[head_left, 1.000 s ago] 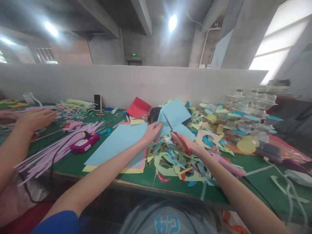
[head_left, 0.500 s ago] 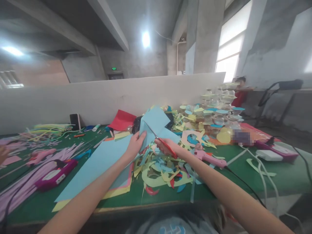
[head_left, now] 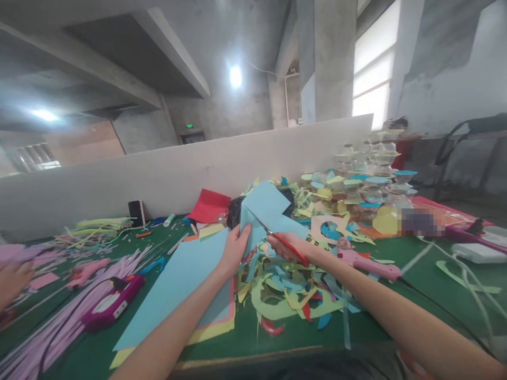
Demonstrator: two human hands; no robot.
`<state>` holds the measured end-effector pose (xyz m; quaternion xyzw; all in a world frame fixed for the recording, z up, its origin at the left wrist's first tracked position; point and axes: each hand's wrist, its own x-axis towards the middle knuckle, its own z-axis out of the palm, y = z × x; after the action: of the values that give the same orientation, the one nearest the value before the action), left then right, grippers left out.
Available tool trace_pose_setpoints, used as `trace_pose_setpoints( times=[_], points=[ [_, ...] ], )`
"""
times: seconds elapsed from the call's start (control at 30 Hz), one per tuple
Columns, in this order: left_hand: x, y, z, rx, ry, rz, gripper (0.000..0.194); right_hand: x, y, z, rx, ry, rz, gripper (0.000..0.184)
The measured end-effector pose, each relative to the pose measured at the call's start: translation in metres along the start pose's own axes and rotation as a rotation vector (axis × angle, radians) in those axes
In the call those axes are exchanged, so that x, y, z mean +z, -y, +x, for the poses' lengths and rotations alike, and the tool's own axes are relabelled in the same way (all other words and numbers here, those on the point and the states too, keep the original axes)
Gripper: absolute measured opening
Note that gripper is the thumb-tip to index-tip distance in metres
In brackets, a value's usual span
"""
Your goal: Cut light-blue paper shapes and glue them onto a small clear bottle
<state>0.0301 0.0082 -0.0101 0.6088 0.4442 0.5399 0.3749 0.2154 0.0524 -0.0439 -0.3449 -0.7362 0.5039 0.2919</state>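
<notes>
Light blue paper (head_left: 266, 201) is pinched in my left hand (head_left: 236, 247), thumb on top, held above a heap of scraps. My right hand (head_left: 291, 248) is closed around the red handles of a pair of scissors (head_left: 292, 250). The scissor blades point up and left and lie across the blue paper, close to my left thumb. Beneath my hands are curled paper offcuts (head_left: 273, 298) in green, yellow, blue and red. Under my left forearm lies a stack of coloured sheets (head_left: 174, 287), light blue on top.
A pink glue gun (head_left: 370, 263) with a black cord lies right of my right hand. Stacked clear cups with paper discs (head_left: 372, 182) stand at the back right. Purple strips (head_left: 99, 285) and a purple device (head_left: 114, 303) lie left. Another person's hand (head_left: 16, 282) is at the left edge.
The view has turned slightly left, so most things sit further right in the picture. Both hands keep their hold on the paper and scissors. More of the other person's hand shows at the left.
</notes>
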Motion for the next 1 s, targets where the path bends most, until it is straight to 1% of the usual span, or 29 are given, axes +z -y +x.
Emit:
trace_pose_setpoints(
  times=[0.13, 0.27, 0.33, 0.47, 0.53, 0.63, 0.7, 0.8, 0.87, 1.0],
  points=[
    [0.001, -0.002, 0.000, -0.014, -0.009, -0.010, 0.037, 0.002, 0.006, -0.008, -0.002, -0.032, -0.031, 0.048],
    [0.000, 0.001, 0.003, -0.005, -0.001, -0.016, 0.036, 0.004, 0.019, -0.018, 0.028, -0.052, -0.139, 0.056],
    [0.000, 0.002, 0.003, 0.006, 0.002, -0.021, 0.035, 0.003, 0.024, -0.022, 0.001, -0.026, -0.166, 0.056],
    [0.001, 0.001, 0.002, -0.015, 0.028, -0.041, 0.035, 0.001, 0.030, -0.026, -0.001, 0.087, -0.088, 0.057],
    [0.001, 0.000, 0.001, -0.026, 0.040, -0.030, 0.035, 0.001, 0.031, -0.025, -0.011, 0.099, -0.081, 0.058],
    [0.001, -0.002, 0.001, -0.020, 0.042, -0.009, 0.035, 0.003, 0.031, -0.022, -0.033, 0.063, -0.056, 0.056],
    [0.000, -0.001, 0.002, -0.019, 0.040, 0.000, 0.036, 0.004, 0.030, -0.019, -0.010, 0.031, -0.045, 0.056],
    [-0.001, 0.001, 0.002, -0.027, 0.035, 0.001, 0.036, 0.004, 0.028, -0.017, 0.038, -0.020, -0.107, 0.059],
    [0.000, 0.002, 0.002, -0.041, 0.037, -0.010, 0.035, 0.003, 0.027, -0.018, 0.039, -0.045, -0.161, 0.061],
    [0.003, -0.001, -0.002, -0.046, 0.055, -0.046, 0.035, 0.003, 0.024, -0.018, 0.015, -0.034, -0.175, 0.059]
  ],
)
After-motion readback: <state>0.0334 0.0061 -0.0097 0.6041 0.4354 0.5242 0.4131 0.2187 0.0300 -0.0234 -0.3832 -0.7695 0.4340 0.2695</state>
